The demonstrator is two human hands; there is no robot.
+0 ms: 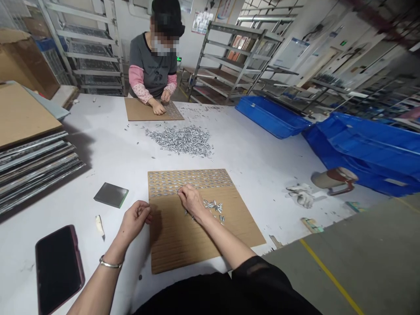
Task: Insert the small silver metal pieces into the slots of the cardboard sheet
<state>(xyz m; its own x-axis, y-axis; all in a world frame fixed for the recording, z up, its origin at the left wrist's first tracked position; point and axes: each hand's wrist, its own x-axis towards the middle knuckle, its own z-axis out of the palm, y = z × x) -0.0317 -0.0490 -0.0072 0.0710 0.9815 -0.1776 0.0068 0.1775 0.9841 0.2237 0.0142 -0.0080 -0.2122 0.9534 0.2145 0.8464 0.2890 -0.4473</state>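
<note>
Uncountable pieces lie on one board, partly hidden by the right forearm. The right hand bunches there, on what I cannot tell; the left hand curls together beside it. Around: one block, knife, phone, mug.

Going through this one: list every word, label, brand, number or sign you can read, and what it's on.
None can be read with certainty.
Co-worker's gray T-shirt: lettering above a printed figure, too small to read.
Wall poster behind the co-worker: markings too blurred to read.
Wall board at upper right: too blurred to read.
Green lit sign: too small to read.
Smartphone: dark screen, no text visible.
</note>
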